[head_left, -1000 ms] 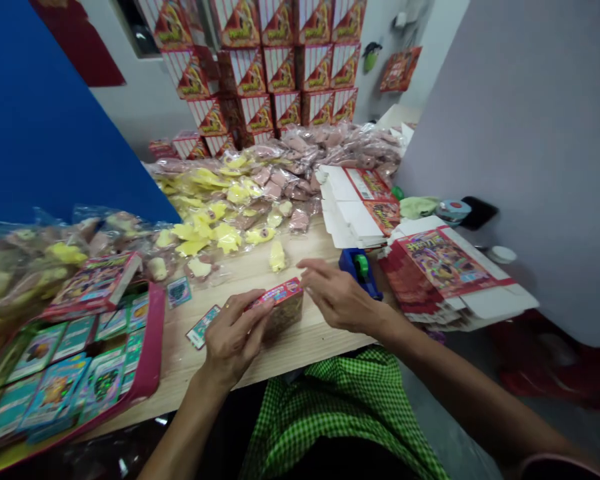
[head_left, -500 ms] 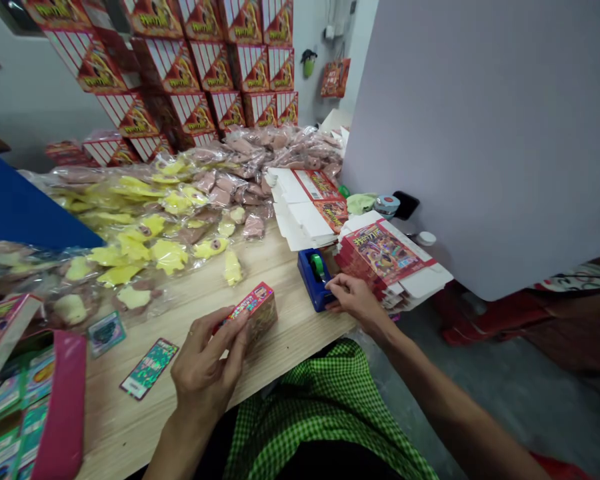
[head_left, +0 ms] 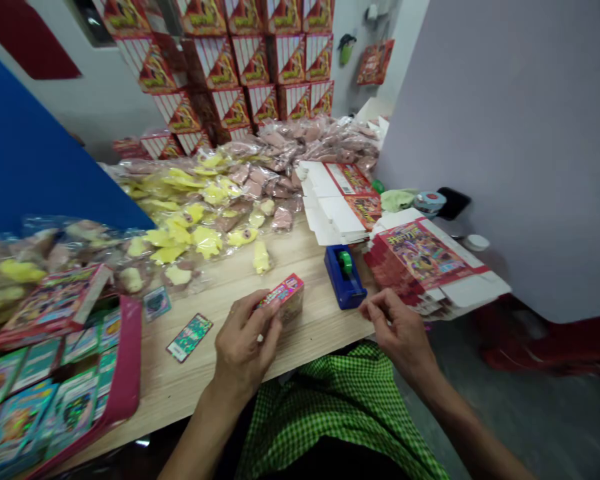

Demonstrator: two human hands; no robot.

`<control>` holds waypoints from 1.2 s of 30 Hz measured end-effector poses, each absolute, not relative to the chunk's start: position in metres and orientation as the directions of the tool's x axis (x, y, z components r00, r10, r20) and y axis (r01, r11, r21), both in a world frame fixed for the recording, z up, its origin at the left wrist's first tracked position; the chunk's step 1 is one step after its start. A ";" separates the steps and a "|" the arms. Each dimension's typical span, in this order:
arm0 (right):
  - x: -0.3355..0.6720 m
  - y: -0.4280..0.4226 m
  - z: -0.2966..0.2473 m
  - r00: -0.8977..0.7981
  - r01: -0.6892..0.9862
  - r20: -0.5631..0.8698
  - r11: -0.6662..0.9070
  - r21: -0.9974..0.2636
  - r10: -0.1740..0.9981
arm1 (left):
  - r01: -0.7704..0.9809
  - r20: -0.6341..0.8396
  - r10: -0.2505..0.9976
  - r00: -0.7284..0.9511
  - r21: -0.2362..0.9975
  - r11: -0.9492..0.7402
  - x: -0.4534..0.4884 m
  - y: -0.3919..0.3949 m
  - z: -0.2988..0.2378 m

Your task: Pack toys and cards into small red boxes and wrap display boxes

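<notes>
Right hand (head_left: 397,333) off one tape dispenser (head_left: 345,277)

The small box (head_left: 285,298) is pink and red, the tape dispenser (head_left: 345,277) is blue with a green roll (head_left: 347,262), and the cloth (head_left: 335,413) on my lap has green and black checks.

The left hand (head_left: 245,340) covers much of a small red box (head_left: 286,297), hiding its lower part. Whether the right hand (head_left: 397,337) holds anything between its fingertips (head_left: 371,308) is too small to tell. A pink tray (head_left: 125,367) of cards runs off the lower left edge, stacked cartons (head_left: 250,60) run off the top edge, and a loose card's (head_left: 190,337) print is too small to read.
</notes>
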State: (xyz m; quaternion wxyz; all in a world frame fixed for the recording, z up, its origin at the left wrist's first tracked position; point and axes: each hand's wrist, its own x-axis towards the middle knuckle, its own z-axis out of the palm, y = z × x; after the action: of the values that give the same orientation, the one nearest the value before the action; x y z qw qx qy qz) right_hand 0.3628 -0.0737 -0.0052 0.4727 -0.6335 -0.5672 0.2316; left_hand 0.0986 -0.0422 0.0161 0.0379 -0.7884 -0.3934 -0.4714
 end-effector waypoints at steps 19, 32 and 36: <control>0.253 -0.030 0.045 -0.223 -0.098 -0.151 -0.176 -0.979 0.963 | 0.586 0.758 0.581 0.298 0.335 -0.738 0.092 -0.036 0.021; 0.282 -0.053 0.017 -0.094 0.057 -0.072 -0.067 -0.996 0.993 | 0.550 0.447 0.784 0.431 0.558 -0.621 0.087 -0.030 0.063; 0.295 -0.063 0.041 -0.184 0.088 0.010 0.027 -0.996 0.983 | 0.645 0.604 0.686 0.405 0.343 -0.683 0.089 -0.040 0.043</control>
State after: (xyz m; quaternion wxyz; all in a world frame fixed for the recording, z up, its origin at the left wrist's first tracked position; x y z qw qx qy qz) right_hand 0.2947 -0.0632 0.0406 0.4334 -0.4693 -0.5705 0.5161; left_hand 0.0892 -0.0399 0.0433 -0.0276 -0.8378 -0.3973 -0.3735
